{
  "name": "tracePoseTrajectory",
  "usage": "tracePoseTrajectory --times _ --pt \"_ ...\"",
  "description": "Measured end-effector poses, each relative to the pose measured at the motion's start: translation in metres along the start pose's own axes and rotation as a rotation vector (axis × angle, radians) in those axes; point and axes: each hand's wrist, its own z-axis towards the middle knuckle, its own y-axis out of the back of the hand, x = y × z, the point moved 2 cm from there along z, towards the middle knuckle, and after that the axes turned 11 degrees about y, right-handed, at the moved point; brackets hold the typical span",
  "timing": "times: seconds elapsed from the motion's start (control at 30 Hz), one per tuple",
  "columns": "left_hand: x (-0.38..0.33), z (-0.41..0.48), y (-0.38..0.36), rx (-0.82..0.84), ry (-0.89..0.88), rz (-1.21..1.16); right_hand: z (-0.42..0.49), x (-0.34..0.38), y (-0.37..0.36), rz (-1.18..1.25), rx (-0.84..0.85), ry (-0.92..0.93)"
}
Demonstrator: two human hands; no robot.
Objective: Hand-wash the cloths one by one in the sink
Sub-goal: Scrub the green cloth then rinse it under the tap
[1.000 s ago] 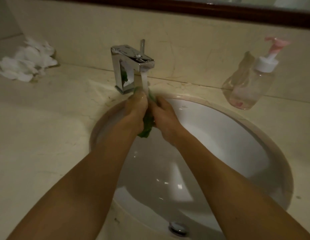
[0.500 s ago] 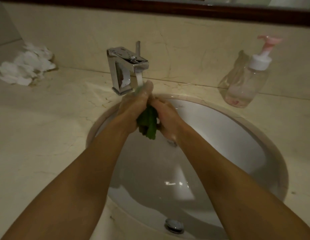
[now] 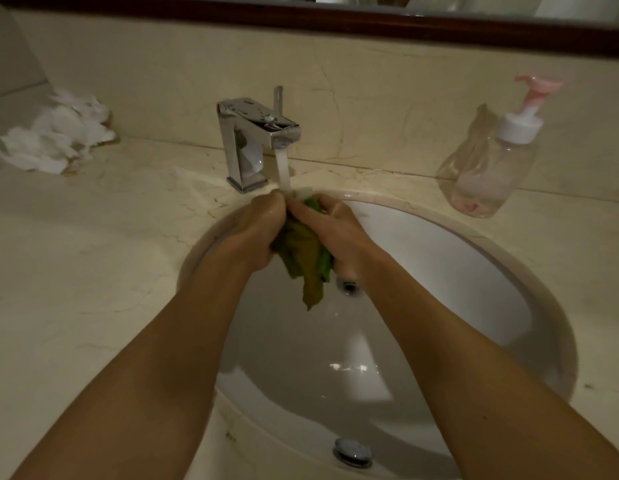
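A wet green cloth (image 3: pixel 308 261) hangs bunched between my two hands over the far part of the white sink (image 3: pixel 457 258). My left hand (image 3: pixel 257 230) grips its left side, and my right hand (image 3: pixel 339 230) grips its right side. Both sets of fingers curl round the fabric just under the stream of water from the chrome tap (image 3: pixel 256 140). A loose tail of the cloth dangles down toward the basin. The water lands on my fingertips and the top of the cloth.
A heap of white cloths (image 3: pixel 55 140) lies on the marble counter at the back left. A clear pump bottle (image 3: pixel 495 161) with a pink nozzle stands at the back right. The drain (image 3: pixel 353 452) sits at the near side of the basin.
My hands have rubbed the cloth against itself under the tap. More of the cloth now hangs below my hands, and my left thumb has come down from the stream.
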Motion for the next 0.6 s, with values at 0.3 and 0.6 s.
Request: tracePoseTrajectory --times 0.3,0.6 --pt "-0.003 -0.004 0.002 0.083 -0.126 -0.100 0.001 -0.010 0.010 -0.377 -0.091 0.082" --pt "-0.001 0.005 0.005 0.144 -0.056 0.017 -0.005 -0.006 0.003 -0.118 -0.016 -0.031"
